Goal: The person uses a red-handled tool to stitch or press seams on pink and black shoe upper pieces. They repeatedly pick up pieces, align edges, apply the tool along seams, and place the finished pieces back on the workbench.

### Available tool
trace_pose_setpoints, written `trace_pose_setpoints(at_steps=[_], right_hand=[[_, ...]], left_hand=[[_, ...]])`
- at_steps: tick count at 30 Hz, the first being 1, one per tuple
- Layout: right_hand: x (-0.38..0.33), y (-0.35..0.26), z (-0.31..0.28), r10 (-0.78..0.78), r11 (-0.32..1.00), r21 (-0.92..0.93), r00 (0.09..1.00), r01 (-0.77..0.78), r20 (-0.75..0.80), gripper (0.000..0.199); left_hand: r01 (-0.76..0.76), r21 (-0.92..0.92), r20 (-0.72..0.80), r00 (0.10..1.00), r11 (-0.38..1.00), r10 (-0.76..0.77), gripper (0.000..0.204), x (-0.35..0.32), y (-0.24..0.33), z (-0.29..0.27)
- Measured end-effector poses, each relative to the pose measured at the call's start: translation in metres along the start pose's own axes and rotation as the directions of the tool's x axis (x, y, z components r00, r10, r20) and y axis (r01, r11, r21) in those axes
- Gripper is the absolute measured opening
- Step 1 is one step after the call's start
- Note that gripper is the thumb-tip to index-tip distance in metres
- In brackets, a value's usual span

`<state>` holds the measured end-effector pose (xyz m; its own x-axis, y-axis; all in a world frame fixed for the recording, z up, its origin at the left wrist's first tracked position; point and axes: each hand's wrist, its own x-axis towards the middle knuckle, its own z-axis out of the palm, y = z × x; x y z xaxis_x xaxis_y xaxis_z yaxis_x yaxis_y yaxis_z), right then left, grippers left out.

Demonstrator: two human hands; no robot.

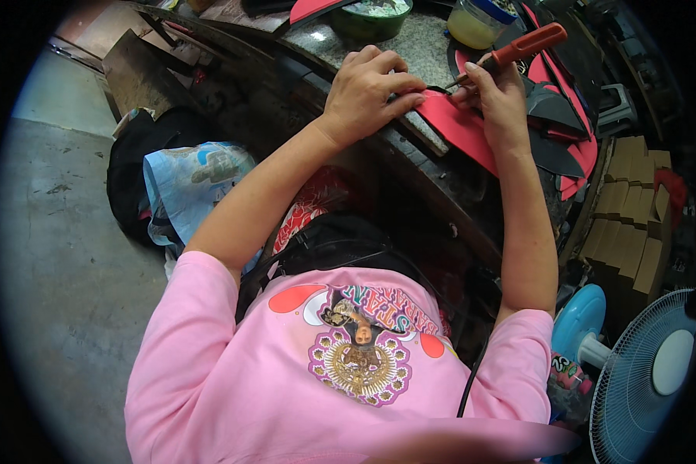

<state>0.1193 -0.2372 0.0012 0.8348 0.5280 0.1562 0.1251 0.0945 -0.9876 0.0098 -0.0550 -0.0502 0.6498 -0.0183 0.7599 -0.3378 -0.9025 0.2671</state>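
My left hand (371, 93) is at the near edge of the worktable, thumb and fingertips closed on the end of a flat red piece (460, 127) with a dark edge. My right hand (499, 104) holds a screwdriver-like tool (526, 45) with a red handle. The handle points up and to the right, and its thin dark shaft slants down left to the red piece, close to my left fingertips. My right fingers partly hide the shaft, so its exact tip is hard to make out. The red piece reaches down right, under my right wrist.
Behind my hands stand a green bowl (371, 22) and a tub of yellowish stuff (475, 25) on the speckled tabletop (309, 35). Red and black cut pieces (561, 116) pile up at right. Stacked cardboard boxes (626, 201) and a fan (649, 371) are farther right.
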Motion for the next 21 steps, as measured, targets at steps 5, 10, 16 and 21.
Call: trace_pose_setpoints(at_steps=[5, 10, 16, 21], right_hand=[[-0.001, 0.008, 0.006, -0.078, 0.990, -0.115, 0.995, 0.084, 0.060, 0.022], [-0.001, 0.011, 0.011, -0.193, 0.913, -0.342, 0.975, 0.220, 0.111, 0.027], [0.000, 0.005, 0.006, -0.010, 1.000, -0.017, 0.999, 0.010, 0.042, 0.024], [0.001, 0.009, 0.010, -0.070, 0.982, -0.167, 0.988, 0.092, 0.136, 0.024]], left_hand=[[-0.001, 0.000, -0.001, 1.000, 1.000, 0.001, 0.020, 0.000, 0.000, -0.001], [0.003, 0.000, -0.010, 1.000, 1.000, -0.003, 0.020, 0.000, 0.001, 0.000], [0.017, -0.013, -0.014, 1.000, 1.000, -0.018, 0.018, 0.000, 0.000, 0.001], [0.023, 0.010, -0.046, 0.999, 1.000, -0.022, 0.019, -0.002, 0.000, 0.004]])
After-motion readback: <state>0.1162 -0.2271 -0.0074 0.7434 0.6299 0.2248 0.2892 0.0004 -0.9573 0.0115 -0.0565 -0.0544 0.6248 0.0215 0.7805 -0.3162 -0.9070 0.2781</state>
